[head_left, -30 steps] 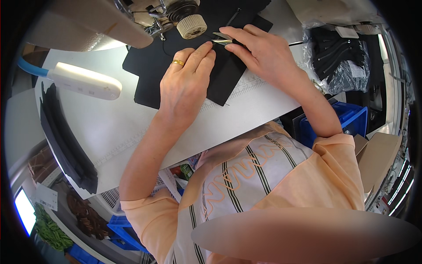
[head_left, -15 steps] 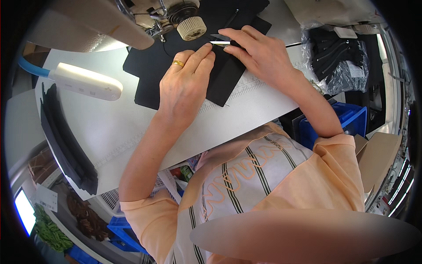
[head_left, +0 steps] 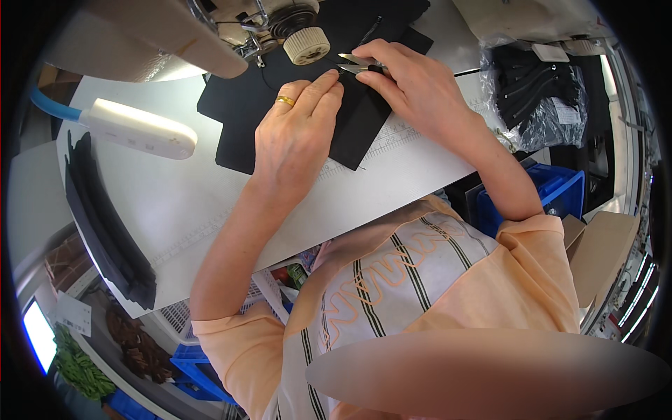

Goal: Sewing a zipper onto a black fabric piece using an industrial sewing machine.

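Note:
Black fabric pieces [head_left: 234,122] lie layered on the white sewing table, partly under the machine. My left hand [head_left: 297,126], with a gold ring on one finger, is closed on the fabric. Its fingers are drawn together and bent, fingertips at a fabric edge; the thumb is hidden. In my right hand [head_left: 420,87] is a pair of thread snips [head_left: 355,65], pinched between thumb and fingers. The two pointed blades stand apart, just right of my left fingertips. A small zipper [head_left: 371,29] shows on the fabric beyond.
The sewing machine's ridged dial [head_left: 306,46] is close above my left fingers. A white lamp [head_left: 140,129] reaches in from the left. Dark fabric strips [head_left: 108,224] lie along the table's left edge. Bagged black zippers [head_left: 535,91] and a blue crate [head_left: 563,192] are at right.
The snips' blades have spread apart and turned slightly, and my right fingers have shifted a little with them. My left hand and the fabric stay almost in place.

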Action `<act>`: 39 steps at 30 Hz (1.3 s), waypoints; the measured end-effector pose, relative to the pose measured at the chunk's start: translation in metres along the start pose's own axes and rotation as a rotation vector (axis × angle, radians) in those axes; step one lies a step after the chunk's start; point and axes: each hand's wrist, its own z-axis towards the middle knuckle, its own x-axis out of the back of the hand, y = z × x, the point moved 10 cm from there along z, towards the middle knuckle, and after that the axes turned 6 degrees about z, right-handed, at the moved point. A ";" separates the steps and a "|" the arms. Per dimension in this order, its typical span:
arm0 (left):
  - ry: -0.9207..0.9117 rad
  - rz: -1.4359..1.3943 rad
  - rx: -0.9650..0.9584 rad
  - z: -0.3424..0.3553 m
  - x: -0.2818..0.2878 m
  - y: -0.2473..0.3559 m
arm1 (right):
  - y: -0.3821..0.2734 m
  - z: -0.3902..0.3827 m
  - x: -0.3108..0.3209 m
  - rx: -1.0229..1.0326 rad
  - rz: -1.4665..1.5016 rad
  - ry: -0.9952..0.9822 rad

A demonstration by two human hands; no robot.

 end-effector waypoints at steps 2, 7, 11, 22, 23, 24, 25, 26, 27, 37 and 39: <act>0.001 0.001 -0.004 0.000 0.000 0.001 | 0.000 0.002 0.000 0.014 -0.015 0.001; 0.001 0.010 -0.014 0.000 0.000 0.002 | 0.004 0.006 0.000 0.051 0.029 -0.018; -0.008 0.009 -0.018 -0.002 -0.002 0.002 | 0.004 0.008 -0.002 0.073 -0.003 -0.065; -0.050 0.103 -0.081 0.000 -0.004 0.009 | 0.069 -0.037 0.046 -0.348 0.291 0.000; -0.056 0.110 -0.091 0.000 -0.004 0.010 | 0.075 -0.039 0.050 -0.348 0.292 -0.001; -0.067 0.112 -0.093 0.000 -0.005 0.011 | 0.081 -0.041 0.057 -0.355 0.260 0.030; -0.064 0.109 -0.089 0.000 -0.005 0.010 | 0.086 -0.043 0.061 -0.365 0.230 0.053; -0.081 0.118 -0.093 -0.001 -0.007 0.011 | 0.091 -0.044 0.061 -0.391 0.245 0.038; -0.066 0.127 -0.100 -0.001 -0.006 0.012 | 0.094 -0.045 0.061 -0.400 0.254 0.046; -0.052 0.087 -0.094 0.008 -0.005 0.009 | 0.091 -0.038 0.071 -0.307 0.073 0.127; -0.100 0.087 -0.071 0.008 -0.009 0.007 | 0.084 -0.035 0.076 -0.196 -0.030 0.192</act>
